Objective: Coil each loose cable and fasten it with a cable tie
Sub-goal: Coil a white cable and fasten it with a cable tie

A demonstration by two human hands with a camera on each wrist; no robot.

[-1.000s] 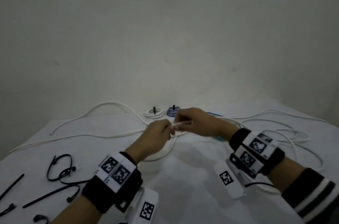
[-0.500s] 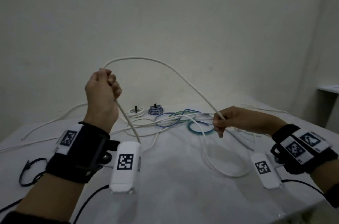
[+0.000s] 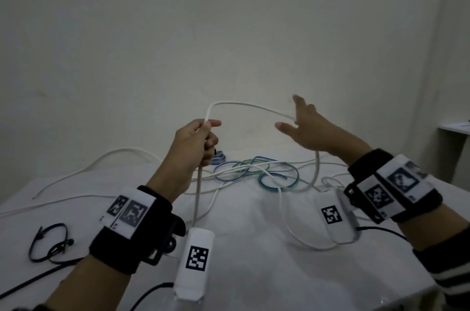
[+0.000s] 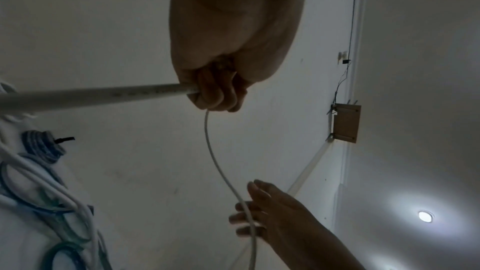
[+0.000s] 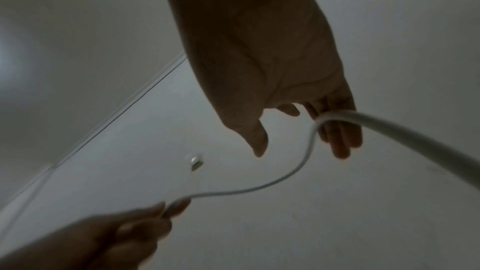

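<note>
A long white cable point(image 3: 250, 106) arches in the air between my two hands above the table. My left hand point(image 3: 201, 140) grips it in a fist; in the left wrist view the cable point(image 4: 98, 95) runs out of the curled fingers point(image 4: 215, 91). My right hand point(image 3: 302, 127) is raised with fingers spread, and the cable lies across its fingers point(image 5: 337, 130) and hangs down to the table. Blue and green loose cables point(image 3: 254, 170) lie tangled with white ones at the table's middle. A small tied blue-white coil point(image 3: 218, 156) sits behind my left hand. Black cable ties point(image 3: 50, 244) lie at the left.
The white table point(image 3: 254, 272) reaches to the wall. More white cable point(image 3: 101, 160) snakes over its left part. A white ledge point(image 3: 455, 127) shows at the far right. Black cords from the wrist cameras point(image 3: 150, 295) trail near the front edge.
My left hand has come right toward the middle, still gripping the cable. My right hand has risen and opened, so the cable now drapes over its spread fingers. The loop is narrower.
</note>
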